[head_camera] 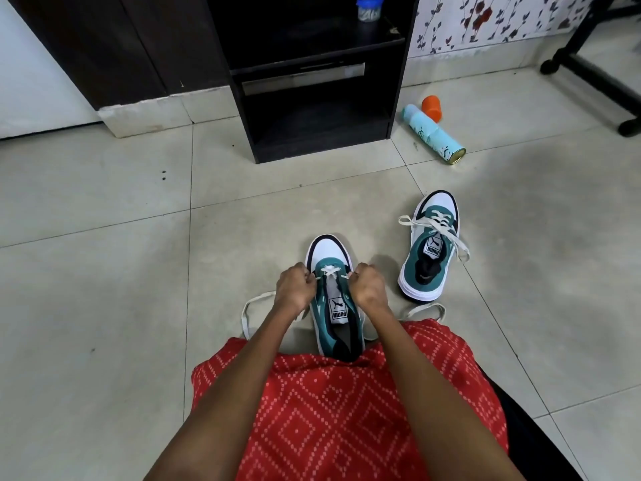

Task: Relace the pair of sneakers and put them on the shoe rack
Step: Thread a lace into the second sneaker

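Observation:
A green and white sneaker (329,251) stands on the tiled floor right in front of me, toe pointing away. My left hand (295,288) pinches the white lace (328,271) at the shoe's left eyelets. My right hand (368,285) pinches the same lace on the right side. The lace crosses near the toe, and its loose ends trail out on the floor to both sides. The second sneaker (430,244) sits further right, partly laced, with lace ends spread loose. The black shoe rack (312,81) stands ahead against the wall.
A teal spray can (433,135) lies on its side right of the rack, beside an orange cap (432,107). A small blue-lidded jar (369,8) stands on the rack's upper shelf. A black chair base (596,74) is at the far right. My red patterned garment (347,411) covers my lap.

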